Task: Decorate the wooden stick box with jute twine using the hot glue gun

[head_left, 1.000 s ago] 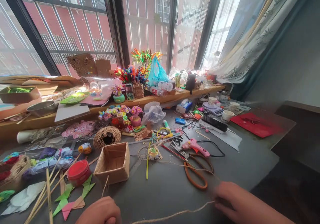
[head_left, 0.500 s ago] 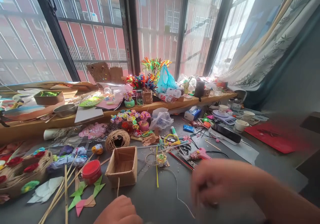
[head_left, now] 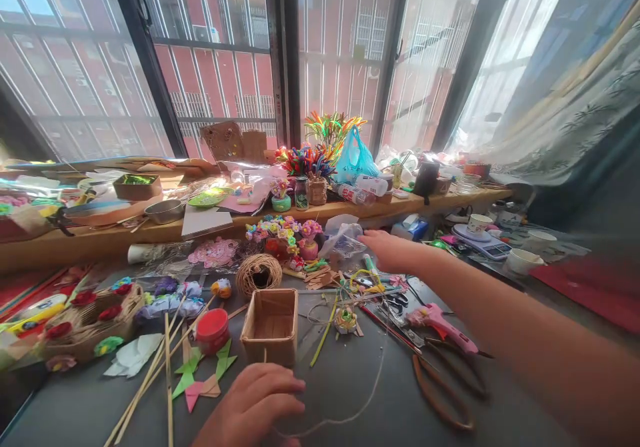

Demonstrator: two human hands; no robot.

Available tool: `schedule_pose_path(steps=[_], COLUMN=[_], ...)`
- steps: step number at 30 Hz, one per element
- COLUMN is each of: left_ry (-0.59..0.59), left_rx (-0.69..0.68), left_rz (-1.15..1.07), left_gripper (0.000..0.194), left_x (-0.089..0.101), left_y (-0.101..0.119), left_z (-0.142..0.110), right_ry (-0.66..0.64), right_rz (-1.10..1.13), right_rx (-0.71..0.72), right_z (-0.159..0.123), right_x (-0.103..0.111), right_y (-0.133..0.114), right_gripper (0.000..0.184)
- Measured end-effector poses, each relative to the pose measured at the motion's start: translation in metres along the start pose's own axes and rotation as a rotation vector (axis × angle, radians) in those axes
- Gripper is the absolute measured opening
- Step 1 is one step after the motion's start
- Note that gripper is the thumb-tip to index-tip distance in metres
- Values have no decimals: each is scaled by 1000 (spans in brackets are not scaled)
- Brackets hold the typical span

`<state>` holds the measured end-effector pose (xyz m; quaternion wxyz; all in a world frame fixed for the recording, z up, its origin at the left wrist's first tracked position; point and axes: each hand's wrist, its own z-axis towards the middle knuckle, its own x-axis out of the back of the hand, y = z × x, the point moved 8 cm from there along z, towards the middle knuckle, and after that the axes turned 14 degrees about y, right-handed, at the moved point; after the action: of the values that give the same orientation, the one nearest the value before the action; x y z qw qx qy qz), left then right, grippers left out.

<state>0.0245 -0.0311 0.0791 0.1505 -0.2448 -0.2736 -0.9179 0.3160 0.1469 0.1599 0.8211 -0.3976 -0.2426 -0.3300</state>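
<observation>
Head view: left hand (head_left: 257, 400) is low over the bench (head_left: 395, 420), near edge, just in front of the open-top brown box (head_left: 267, 352). Fingers part-curled and spread, grip about half open. Pale twine (head_left: 325, 423) loops across the bench and ends up at the thumb side; can't tell if it's pinched.

Right hand (head_left: 381, 247) is reaching across to the far side, at the right end of the clear plastic bag (head_left: 341, 242). Fingertips overlap the bag. Finger gap hidden, so can't tell how open the grip is or whether it has hold of the bag.

Box stands upright left of bench centre, twine ball (head_left: 243, 277) behind it, red jar (head_left: 212, 332) to its left. Folded-paper star (head_left: 194, 392) and wooden sticks (head_left: 169, 380) are further toward the near-left corner. Paper flower (head_left: 346, 320) is right of the box. Pink glue gun (head_left: 443, 325) and brown-handled scissors (head_left: 453, 422) are under/beside the right forearm, toward the right edge.
</observation>
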Motion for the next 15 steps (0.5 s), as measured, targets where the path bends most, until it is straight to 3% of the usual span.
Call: schedule_pose_path(steps=[1,3,6,8,10,15], left_ry=[37,58,142,147,91,-147], left_rx=[32,57,180,279,369,354], left_rz=[60,137,223,272,306,286], left_gripper=[20,14,15,20,36,69], left_x=[11,32,67,77,74,44], left_y=[-4,-12,-33,-51,-69,-92], left_z=[-1,-2,-3,-5,-7,3], right_ry=[-39,-112,-246,-324,-293,55], right_rz=[-16,-19,51,189,294,364], right_rx=[-10,1,66,77,25,-182], right_z=[-18,-55,-111,-145,-168,-183], right_x=[-11,-28,-52,-71,-91,-137], right_y=[2,-8,-48,-79,-98,-102], right_gripper=[31,21,58,60,58,46])
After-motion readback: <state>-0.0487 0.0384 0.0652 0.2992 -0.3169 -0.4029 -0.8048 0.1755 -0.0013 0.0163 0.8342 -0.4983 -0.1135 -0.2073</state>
